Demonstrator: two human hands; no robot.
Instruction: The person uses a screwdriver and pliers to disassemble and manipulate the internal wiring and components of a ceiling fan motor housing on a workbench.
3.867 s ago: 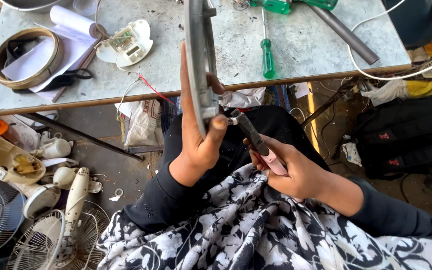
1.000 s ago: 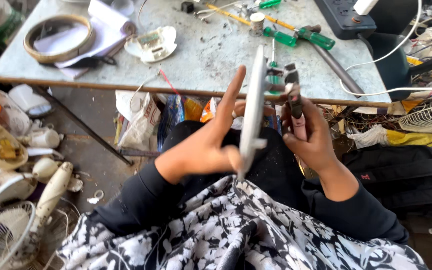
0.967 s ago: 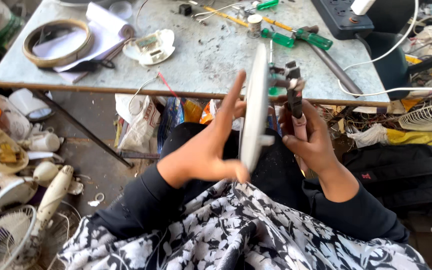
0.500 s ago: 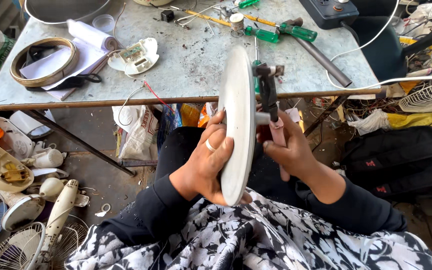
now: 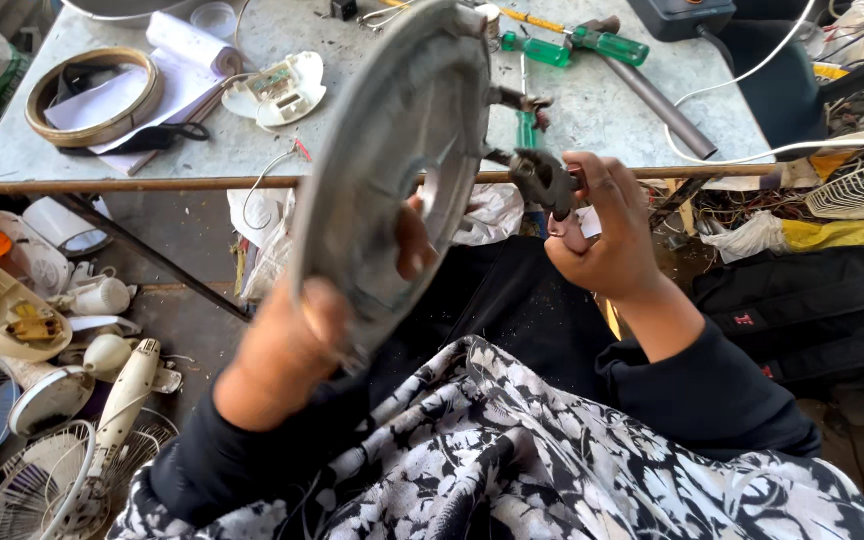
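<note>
My left hand [image 5: 287, 350] holds a round grey metal disc [image 5: 392, 170] by its lower rim, tilted so its flat face shows, with a finger poking through an opening near the middle. My right hand [image 5: 607, 235] grips a pair of pliers [image 5: 542, 180] whose dark jaws touch the disc's right edge, near a small terminal sticking out there. Both hands are above my lap, just in front of the worktable's edge.
The grey worktable [image 5: 592, 110] carries green-handled screwdrivers [image 5: 552, 50], a metal pipe [image 5: 662, 105], a white plastic part [image 5: 277, 90], a wooden ring [image 5: 92, 95] and papers. Fan parts and grilles [image 5: 42, 400] lie on the floor at left. A black bag [image 5: 812, 310] sits right.
The disc has turned from edge-on to showing its face and has come closer to the camera. My right hand with the pliers stays at its right edge.
</note>
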